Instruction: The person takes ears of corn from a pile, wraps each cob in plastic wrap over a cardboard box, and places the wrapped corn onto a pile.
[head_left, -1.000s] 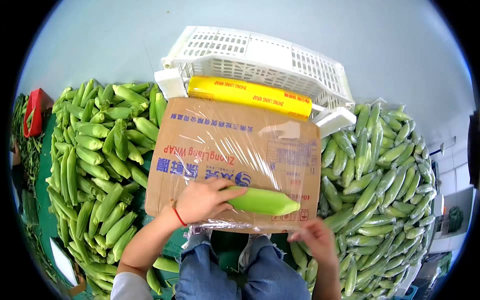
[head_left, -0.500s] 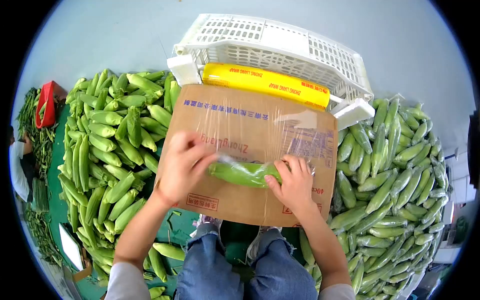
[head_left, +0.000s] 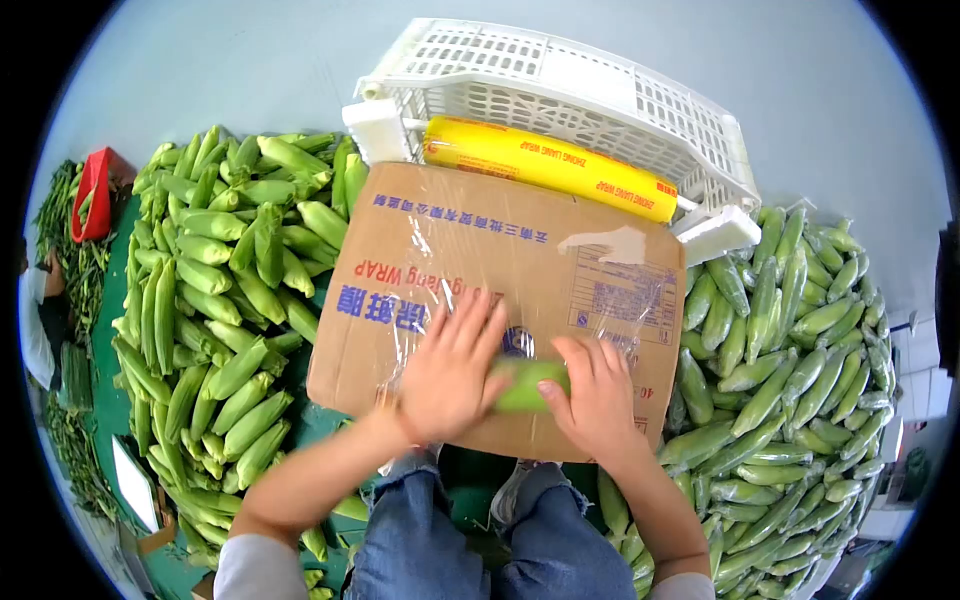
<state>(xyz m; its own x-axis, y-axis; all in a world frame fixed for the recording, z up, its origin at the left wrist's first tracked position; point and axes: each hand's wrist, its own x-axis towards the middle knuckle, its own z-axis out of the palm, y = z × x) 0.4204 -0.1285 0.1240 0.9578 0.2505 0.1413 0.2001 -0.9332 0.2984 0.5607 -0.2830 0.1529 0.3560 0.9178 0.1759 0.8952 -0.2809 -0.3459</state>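
A green ear of corn (head_left: 532, 387) in its husk lies crosswise near the front of a brown cardboard box (head_left: 350, 350), slightly blurred. My right hand (head_left: 598, 397) grips its right end, thumb along the near side. Over the left end is my left hand (head_left: 448, 375), fingers stretched forward, with the thumb side touching the corn. Clear plastic film (head_left: 435, 235) covers part of the box top, running down from a yellow roll of wrap (head_left: 550, 165) behind it. How far the film goes round the corn is hidden by my hands.
Unwrapped ears of corn (head_left: 215, 280) are heaped on the left, film-wrapped ears (head_left: 780, 400) on the right. A white plastic crate (head_left: 590, 75) stands behind the roll, between white roll holders (head_left: 375, 132). Far left are a red basket (head_left: 93, 195) and another person (head_left: 40, 320).
My left hand has moved from holding up film at the left to lying flat at the corn's left end. The corn has come nearer to me; the box and roll have shifted slightly.
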